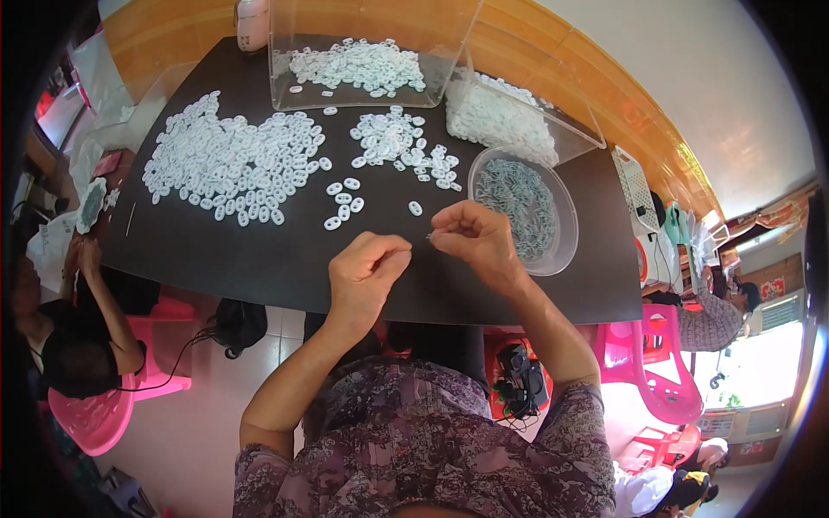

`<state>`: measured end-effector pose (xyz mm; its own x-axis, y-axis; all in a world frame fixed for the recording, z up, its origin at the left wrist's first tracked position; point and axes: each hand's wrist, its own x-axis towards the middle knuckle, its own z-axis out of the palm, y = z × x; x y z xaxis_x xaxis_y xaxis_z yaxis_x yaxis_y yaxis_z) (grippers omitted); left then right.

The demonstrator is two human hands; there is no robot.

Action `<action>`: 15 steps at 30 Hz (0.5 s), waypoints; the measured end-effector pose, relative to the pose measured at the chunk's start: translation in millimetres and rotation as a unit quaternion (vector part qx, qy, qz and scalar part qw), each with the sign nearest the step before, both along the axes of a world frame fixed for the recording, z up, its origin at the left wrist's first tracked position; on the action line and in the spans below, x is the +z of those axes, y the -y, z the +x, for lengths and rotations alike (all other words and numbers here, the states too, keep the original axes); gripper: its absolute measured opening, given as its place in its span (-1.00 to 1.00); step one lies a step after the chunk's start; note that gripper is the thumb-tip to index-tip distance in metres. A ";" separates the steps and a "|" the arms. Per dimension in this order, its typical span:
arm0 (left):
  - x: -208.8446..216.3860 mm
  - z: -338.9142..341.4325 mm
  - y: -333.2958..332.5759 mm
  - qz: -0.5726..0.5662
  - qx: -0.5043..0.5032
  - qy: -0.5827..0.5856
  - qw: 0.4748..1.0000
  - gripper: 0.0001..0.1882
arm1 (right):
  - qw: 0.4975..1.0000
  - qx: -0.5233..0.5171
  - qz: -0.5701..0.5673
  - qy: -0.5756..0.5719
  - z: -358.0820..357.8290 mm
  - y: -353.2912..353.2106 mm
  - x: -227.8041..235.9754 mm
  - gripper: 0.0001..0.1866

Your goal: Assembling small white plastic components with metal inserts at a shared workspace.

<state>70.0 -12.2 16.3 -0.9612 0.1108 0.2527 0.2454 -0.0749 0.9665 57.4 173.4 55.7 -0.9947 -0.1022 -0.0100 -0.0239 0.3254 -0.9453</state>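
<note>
Over the front of the dark table, my left hand (367, 269) is closed in a pinch, and what it holds, if anything, is hidden by the fingers. My right hand (484, 242) pinches a small metal piece (430, 236) between thumb and forefinger. The two hands are close but apart. Just beyond them lies a single white oval plastic piece with two holes (415, 208). Beside the right hand stands a round clear tub (566, 233) full of small silvery metal pieces (518, 203). Several loose white ovals (344, 198) lie beyond the left hand.
A large pile of white ovals (229, 160) covers the table's left side, with a smaller heap (386, 136) mid-table. Clear bins (358, 102) at the back hold more. Co-workers sit left (82, 337) and right (708, 319); a pink chair (617, 350) stands by the right edge.
</note>
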 end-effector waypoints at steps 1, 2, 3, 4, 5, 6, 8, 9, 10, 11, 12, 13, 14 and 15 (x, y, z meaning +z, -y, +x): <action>-2.5 -3.9 -0.8 -0.057 0.035 -0.083 0.994 -0.88 | 1.000 0.004 -0.003 0.001 -2.0 4.2 -2.2 -0.79; -4.2 -7.7 0.4 -0.061 0.039 -0.082 0.994 -0.88 | 1.000 0.019 -0.018 0.015 -4.0 7.8 -4.2 -0.79; -5.4 -11.0 1.2 -0.117 0.058 -0.142 0.981 -0.86 | 0.999 0.033 -0.032 0.030 -5.4 10.5 -5.8 -0.79; -7.0 -13.9 1.8 -0.173 0.076 -0.202 0.961 -0.83 | 0.998 0.036 -0.034 0.030 -6.2 13.0 -7.7 -0.79; -10.0 -16.8 1.5 -0.175 0.078 -0.201 0.961 -0.83 | 0.997 0.039 -0.053 0.037 -6.8 15.2 -9.8 -0.78; -12.9 -19.4 0.3 -0.186 0.098 -0.246 0.946 -0.81 | 0.996 0.040 -0.071 0.045 -7.2 16.7 -11.3 -0.78; -14.8 -20.2 1.7 -0.197 0.118 -0.291 0.929 -0.79 | 0.994 0.041 -0.084 0.062 -8.4 19.3 -13.4 -0.77; -14.4 -19.9 3.6 -0.237 0.116 -0.304 0.915 -0.77 | 0.991 0.040 -0.097 0.078 -9.0 20.0 -14.4 -0.77; -14.1 -19.9 4.6 -0.276 0.113 -0.318 0.900 -0.75 | 0.991 0.040 -0.097 0.078 -9.6 20.4 -15.3 -0.77; -14.1 -20.3 4.4 -0.276 0.113 -0.318 0.900 -0.75 | 0.987 0.033 -0.124 0.097 -10.3 20.5 -16.2 -0.77; -13.7 -20.8 4.4 -0.297 0.125 -0.341 0.883 -0.74 | 0.981 0.026 -0.151 0.116 -11.0 21.0 -16.7 -0.78; -13.3 -21.5 4.4 -0.318 0.137 -0.365 0.864 -0.73 | 0.981 0.026 -0.151 0.115 -11.9 21.3 -17.6 -0.78; -13.2 -23.4 4.5 -0.319 0.137 -0.365 0.864 -0.73 | 0.979 0.024 -0.160 0.125 -13.0 21.4 -18.8 -0.79; -13.5 -26.5 5.0 -0.318 0.139 -0.388 0.854 -0.79 | 0.976 0.023 -0.170 0.135 -13.6 22.1 -19.9 -0.79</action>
<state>43.6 -17.2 2.8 -0.5433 0.2585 0.7987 0.7536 0.5696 0.3283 43.8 151.4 35.8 -0.9550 -0.1897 -0.2282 0.2330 -0.0031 -0.9725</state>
